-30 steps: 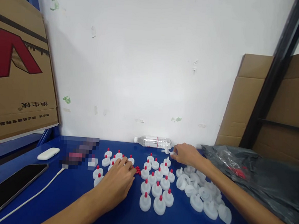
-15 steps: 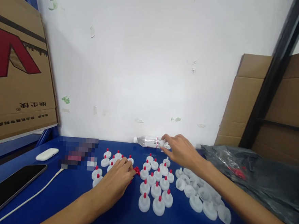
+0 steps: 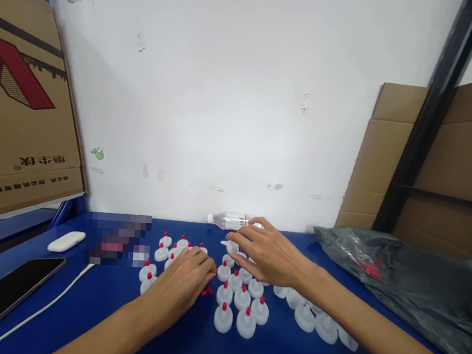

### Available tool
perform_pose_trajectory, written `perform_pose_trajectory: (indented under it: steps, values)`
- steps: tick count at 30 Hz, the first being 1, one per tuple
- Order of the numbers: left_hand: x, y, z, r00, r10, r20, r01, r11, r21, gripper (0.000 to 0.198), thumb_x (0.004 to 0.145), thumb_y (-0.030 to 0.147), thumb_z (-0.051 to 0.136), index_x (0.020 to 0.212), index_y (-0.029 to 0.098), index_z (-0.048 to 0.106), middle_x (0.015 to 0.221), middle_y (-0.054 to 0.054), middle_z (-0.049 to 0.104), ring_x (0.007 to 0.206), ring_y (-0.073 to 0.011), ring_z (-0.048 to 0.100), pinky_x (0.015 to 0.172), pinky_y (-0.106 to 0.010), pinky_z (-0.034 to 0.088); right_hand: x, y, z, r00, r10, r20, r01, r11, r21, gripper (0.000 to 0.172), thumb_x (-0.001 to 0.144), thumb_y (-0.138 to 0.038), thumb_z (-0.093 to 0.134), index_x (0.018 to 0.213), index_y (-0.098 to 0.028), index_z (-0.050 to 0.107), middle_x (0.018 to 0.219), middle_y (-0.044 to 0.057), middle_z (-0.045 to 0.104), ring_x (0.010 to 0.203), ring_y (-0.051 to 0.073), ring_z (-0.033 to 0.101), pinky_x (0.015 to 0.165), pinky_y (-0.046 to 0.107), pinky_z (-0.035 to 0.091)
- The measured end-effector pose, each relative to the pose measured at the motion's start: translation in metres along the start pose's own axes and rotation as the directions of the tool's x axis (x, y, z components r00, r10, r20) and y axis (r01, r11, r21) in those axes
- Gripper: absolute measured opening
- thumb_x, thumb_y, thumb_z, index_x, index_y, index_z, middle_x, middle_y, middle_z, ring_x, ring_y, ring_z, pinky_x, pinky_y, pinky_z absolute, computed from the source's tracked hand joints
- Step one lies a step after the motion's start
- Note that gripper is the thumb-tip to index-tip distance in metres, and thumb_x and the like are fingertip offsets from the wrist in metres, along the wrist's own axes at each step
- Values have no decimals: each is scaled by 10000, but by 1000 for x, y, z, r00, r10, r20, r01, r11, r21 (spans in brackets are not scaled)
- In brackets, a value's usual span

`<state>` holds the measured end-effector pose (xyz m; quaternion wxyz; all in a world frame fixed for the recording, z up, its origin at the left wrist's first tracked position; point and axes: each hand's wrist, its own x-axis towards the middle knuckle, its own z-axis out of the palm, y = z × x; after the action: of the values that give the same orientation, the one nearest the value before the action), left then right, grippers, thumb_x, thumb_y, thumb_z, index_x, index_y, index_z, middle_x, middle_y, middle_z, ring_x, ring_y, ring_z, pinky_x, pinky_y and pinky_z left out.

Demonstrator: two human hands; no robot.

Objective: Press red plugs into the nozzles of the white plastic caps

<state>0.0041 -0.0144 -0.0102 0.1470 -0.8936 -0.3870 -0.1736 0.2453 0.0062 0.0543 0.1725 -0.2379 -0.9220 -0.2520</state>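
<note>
Fingers of the left hand [image 3: 184, 281] bunched close, curled down toward the glossy blue counter [image 3: 186, 342]; can't make out whether they grip anything. At their left, translucent domed lids [image 3: 161, 254], smooth plastic, red-tipped. Small red caps [image 3: 209, 291] lie just beside the hand. Next, rows of red-tipped spouted lids [image 3: 242, 300], upright. Over the far rows, fingers of the right hand [image 3: 269, 253] clamped on a milky nozzle lid [image 3: 232, 247], spout leftward. Farther right, heaped pale lids [image 3: 305, 319], partly behind the forearm [image 3: 340, 303]; then crinkled grey plastic bag [image 3: 414, 286].
</note>
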Motion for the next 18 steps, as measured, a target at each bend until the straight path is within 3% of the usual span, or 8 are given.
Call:
perform_pose_trajectory:
  steps: [5,8,11,15,18]
  values:
    - [-1,4,-16,999,25,31,-22,997,-79,226,1020,114,482,936,183,680,957,-74,677,936,-249,587,872,-403,461,-1,1,1,997,-62,35,62,998,-8,335,1089,-358,427,1283,-134,584,1091,108,716,966,235,668,968,440,464]
    - [-6,7,-20,998,13,60,-5,990,-138,115,980,172,596,957,206,703,1002,-69,668,1012,-268,569,952,-449,433,-3,3,3,997,-62,36,62,998,2,331,1091,-349,427,1280,-131,589,1091,104,721,966,227,673,980,437,462]
    - [-10,6,-15,996,3,93,11,988,-152,61,949,193,654,958,221,708,1016,-61,661,1033,-281,545,905,-436,428,-4,4,5,997,-66,38,66,998,8,329,1090,-345,432,1285,-133,591,1091,104,728,970,227,678,984,441,459]
    - [-8,1,-5,989,42,139,-22,989,-147,159,969,123,594,886,207,702,938,-50,657,971,-256,531,836,-395,410,-4,4,7,996,-71,47,71,997,3,325,1082,-350,455,1287,-140,596,1104,111,732,986,241,683,966,441,462]
    - [-5,-1,-7,988,48,146,-27,990,-141,190,976,113,572,872,197,706,930,-58,661,953,-251,524,819,-388,404,-5,3,6,996,-77,52,77,997,-4,330,1081,-352,457,1294,-139,592,1119,111,729,987,244,683,956,441,463]
